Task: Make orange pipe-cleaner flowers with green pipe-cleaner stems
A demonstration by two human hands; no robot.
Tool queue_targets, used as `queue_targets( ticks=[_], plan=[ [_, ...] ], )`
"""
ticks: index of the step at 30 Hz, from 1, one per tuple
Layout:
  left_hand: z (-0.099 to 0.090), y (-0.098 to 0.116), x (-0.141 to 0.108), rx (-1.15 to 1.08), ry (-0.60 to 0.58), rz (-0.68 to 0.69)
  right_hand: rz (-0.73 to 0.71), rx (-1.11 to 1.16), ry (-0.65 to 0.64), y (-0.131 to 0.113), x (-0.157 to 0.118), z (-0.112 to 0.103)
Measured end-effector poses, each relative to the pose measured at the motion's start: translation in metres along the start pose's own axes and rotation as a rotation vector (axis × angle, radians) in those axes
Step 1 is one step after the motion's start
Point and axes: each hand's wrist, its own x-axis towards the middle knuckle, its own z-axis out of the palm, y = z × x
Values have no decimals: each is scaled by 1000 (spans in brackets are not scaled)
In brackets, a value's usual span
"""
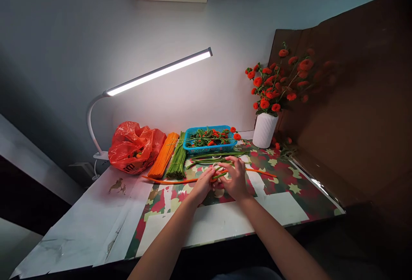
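Over the patterned table covering, my left hand point(203, 185) and my right hand point(236, 181) are close together, both with fingers closed. Between them they grip orange pipe cleaners point(175, 182), whose long ends stick out to the left and the right. A short green pipe cleaner piece point(219, 176) crosses the orange at the fingertips. Just beyond my fingers lie loose green pipe cleaners point(201, 161). Small pale ring-like shapes point(216, 157) show near the fingers; I cannot make out what they are. My fingers partly hide the crossing point.
Behind are an orange pipe cleaner bundle point(163, 156), a green bundle point(177, 160) and a blue basket point(210, 148) of red-orange flowers. A red plastic bag point(128, 143) and lamp point(161, 70) stand left. A white vase point(265, 130) of flowers stands right, by a brown panel point(354, 100).
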Motion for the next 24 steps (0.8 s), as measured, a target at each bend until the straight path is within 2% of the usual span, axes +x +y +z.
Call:
queue_targets(
  ticks=[3, 7, 9, 13, 20, 24],
  plan=[
    [0, 0, 0, 33, 8, 2, -64, -131, -69, -2, -1, -3],
    [-5, -2, 3, 117, 71, 23, -67, -79, -278, -2, -1, -2],
    [-8, -3, 5, 151, 140, 55, -53, -31, -334, -1, -1, 0],
    [-12, -4, 8, 212, 236, 128, -7, 103, -356, 1, -2, 5],
    [-14, -7, 10, 282, 201, 198, 10, 367, -405, 1, -3, 5],
    [-14, -6, 9, 284, 192, 176, 50, 440, -414, 2, -3, 3]
  ],
)
